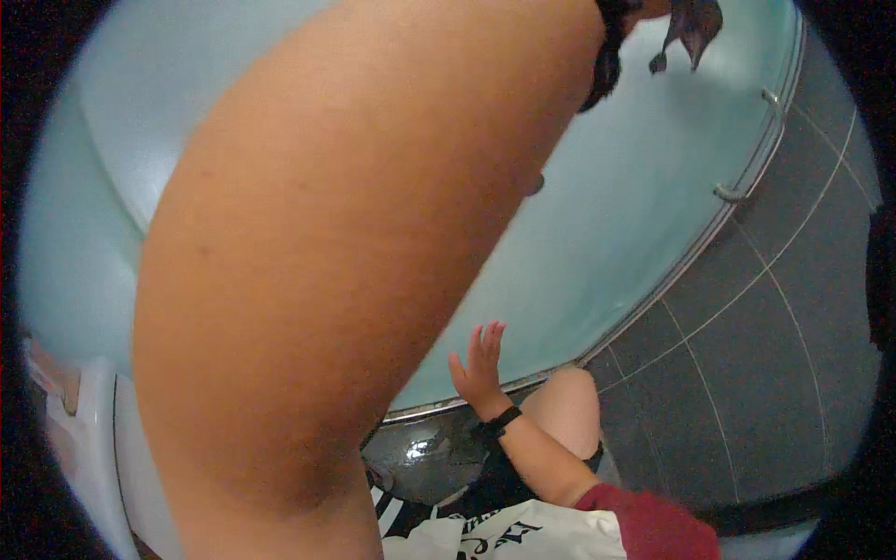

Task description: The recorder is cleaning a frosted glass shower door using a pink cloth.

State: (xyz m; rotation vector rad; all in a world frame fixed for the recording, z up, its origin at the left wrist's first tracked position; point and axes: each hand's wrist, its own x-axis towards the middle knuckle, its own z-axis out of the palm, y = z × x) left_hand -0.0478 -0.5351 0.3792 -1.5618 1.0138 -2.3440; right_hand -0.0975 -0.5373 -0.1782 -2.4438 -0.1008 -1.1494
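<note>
Across the frosted glass door (597, 271), our raised left arm (345, 252) filled much of the view, very close to the camera. At its upper end we saw something black (607, 56), and just right of it a dark, tapering piece (695, 33) in front of the glass. Our left hand (644, 13) was mostly cut off by the upper edge, so we could not tell whether it gripped either. Lower down, our right hand (480, 366) was up near the door's bottom edge, fingers parted wide; we could not tell whether it touched the glass. A black wristband (501, 421) circled that wrist. Our bare knee (567, 401) was bent beside the forearm. Dark grey tiles (775, 373) lay right of the door's metal handle (731, 195).
</note>
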